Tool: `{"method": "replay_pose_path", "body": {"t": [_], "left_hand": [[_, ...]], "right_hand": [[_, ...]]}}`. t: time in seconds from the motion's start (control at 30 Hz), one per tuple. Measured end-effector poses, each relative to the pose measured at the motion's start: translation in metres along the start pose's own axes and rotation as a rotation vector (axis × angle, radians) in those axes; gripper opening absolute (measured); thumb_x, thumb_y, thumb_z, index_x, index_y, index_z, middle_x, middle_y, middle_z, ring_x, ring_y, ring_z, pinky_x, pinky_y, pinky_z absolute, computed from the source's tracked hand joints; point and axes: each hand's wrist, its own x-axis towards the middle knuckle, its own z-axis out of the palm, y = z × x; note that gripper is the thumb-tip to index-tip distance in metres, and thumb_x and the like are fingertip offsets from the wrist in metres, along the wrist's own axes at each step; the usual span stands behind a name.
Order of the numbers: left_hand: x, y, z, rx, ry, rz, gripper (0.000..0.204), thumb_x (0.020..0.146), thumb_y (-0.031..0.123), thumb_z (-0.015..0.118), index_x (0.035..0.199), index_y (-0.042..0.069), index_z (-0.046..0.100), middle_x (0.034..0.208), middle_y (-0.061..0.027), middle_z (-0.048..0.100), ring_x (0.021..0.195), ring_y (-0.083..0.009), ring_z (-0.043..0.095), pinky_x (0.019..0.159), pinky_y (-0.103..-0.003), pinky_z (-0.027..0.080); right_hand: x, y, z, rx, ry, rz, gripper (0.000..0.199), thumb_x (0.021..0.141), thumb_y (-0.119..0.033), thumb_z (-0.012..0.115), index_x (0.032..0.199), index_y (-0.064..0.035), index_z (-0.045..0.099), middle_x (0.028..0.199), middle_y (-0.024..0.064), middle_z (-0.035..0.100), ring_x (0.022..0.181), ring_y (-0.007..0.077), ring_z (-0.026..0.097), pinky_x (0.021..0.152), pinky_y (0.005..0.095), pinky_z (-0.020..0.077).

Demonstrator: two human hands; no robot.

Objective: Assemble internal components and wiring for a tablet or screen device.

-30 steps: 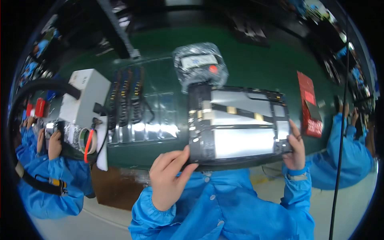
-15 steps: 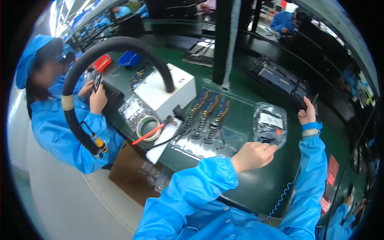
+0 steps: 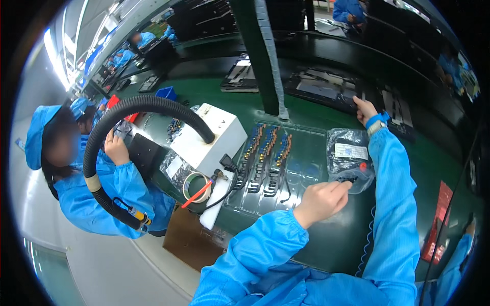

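Note:
My left hand reaches forward to a clear plastic bag of black parts lying on the green bench. Its thumb and forefinger pinch a small black part at the bag's near edge. My right hand, with a blue wrist strap, stretches far out to a flat black device on the dark back shelf and grips its near right edge. Left of the bag lies a clear tray holding rows of cable connectors.
A white box with a thick black hose arching over it stands left of the tray, beside a tape roll and a red-handled tool. A co-worker in blue works at far left. A green post rises behind the tray.
A second ago both hands held the flat device in front of me. My right hand has carried it to the back shelf; my left hand has let go and moved to the bag.

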Motion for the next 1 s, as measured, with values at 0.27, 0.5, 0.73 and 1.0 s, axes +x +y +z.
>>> {"method": "replay_pose_path", "body": {"t": [0.27, 0.5, 0.73, 1.0], "left_hand": [[-0.002, 0.001, 0.001, -0.027, -0.023, -0.022, 0.021, 0.068, 0.002, 0.059, 0.087, 0.008, 0.063, 0.066, -0.0057, 0.06, 0.055, -0.0214, 0.059, 0.05, -0.031, 0.048], [-0.004, 0.003, -0.001, -0.051, -0.06, -0.026, 0.018, 0.07, 0.005, 0.058, 0.087, 0.008, 0.064, 0.076, -0.0086, 0.063, 0.062, -0.0251, 0.061, 0.056, -0.034, 0.05], [0.003, 0.025, 0.0, -0.171, -0.192, -0.052, 0.016, 0.071, 0.001, 0.055, 0.083, 0.006, 0.064, 0.073, -0.0131, 0.061, 0.061, -0.0273, 0.06, 0.054, -0.034, 0.048], [0.004, 0.063, 0.043, -0.391, -0.533, -0.015, 0.016, 0.072, 0.005, 0.05, 0.082, 0.004, 0.063, 0.066, -0.0146, 0.06, 0.06, -0.0304, 0.059, 0.058, -0.039, 0.047]], "right_hand": [[-0.102, -0.041, -0.002, 0.018, -0.067, -0.109, 0.034, 0.082, -0.015, 0.059, 0.113, -0.0101, 0.046, 0.067, -0.0014, 0.044, 0.045, 0.006, 0.027, 0.043, 0.0226, 0.0235], [-0.225, -0.041, -0.041, 0.13, -0.327, -0.012, 0.03, 0.079, -0.007, 0.056, 0.109, -0.0074, 0.05, 0.074, -0.0019, 0.053, 0.046, 0.0036, 0.032, 0.04, 0.0195, 0.0223], [-0.276, 0.043, -0.092, 0.149, -0.338, 0.112, 0.024, 0.086, -0.01, 0.046, 0.109, -0.0025, 0.049, 0.07, -0.0004, 0.049, 0.042, 0.0021, 0.031, 0.038, 0.0177, 0.0216], [-0.286, 0.069, -0.092, 0.144, -0.546, -0.208, 0.021, 0.091, -0.02, 0.038, 0.106, -0.0059, 0.044, 0.073, 0.0001, 0.046, 0.049, 0.0039, 0.031, 0.044, 0.017, 0.0246]]}}
